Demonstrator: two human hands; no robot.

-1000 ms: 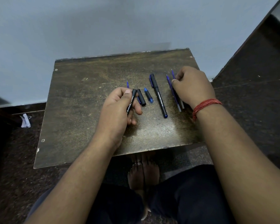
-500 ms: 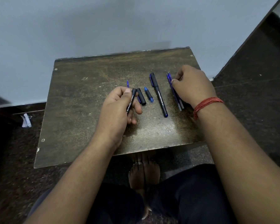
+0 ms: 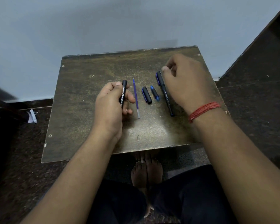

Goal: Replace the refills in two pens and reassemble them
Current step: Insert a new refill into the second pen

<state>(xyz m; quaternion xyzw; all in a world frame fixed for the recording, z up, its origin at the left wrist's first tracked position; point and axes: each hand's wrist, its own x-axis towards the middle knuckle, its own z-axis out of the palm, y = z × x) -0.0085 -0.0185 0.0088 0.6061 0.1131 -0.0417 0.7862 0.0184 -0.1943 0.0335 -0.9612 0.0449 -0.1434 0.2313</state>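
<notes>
My left hand (image 3: 111, 102) grips a black pen barrel (image 3: 123, 92), which points away from me. Just right of it a loose blue refill (image 3: 136, 97) lies on the small wooden table (image 3: 81, 110). Further right lie a black cap with a blue clip (image 3: 146, 95) and a short blue tip section (image 3: 154, 95). A whole capped black pen (image 3: 164, 93) lies beside them. My right hand (image 3: 185, 81) hovers over the table right of that pen with its fingers curled. Whatever is under or inside it is hidden.
The table stands against a pale wall (image 3: 103, 21), with dark speckled floor (image 3: 257, 102) around it. A crumpled white scrap (image 3: 31, 116) lies on the floor at the left. My bare feet (image 3: 145, 172) show below the table's near edge.
My left hand has shifted left with the barrel, uncovering the refill on the table. My right hand has lifted and curled, and the refills it pushed together are out of sight.
</notes>
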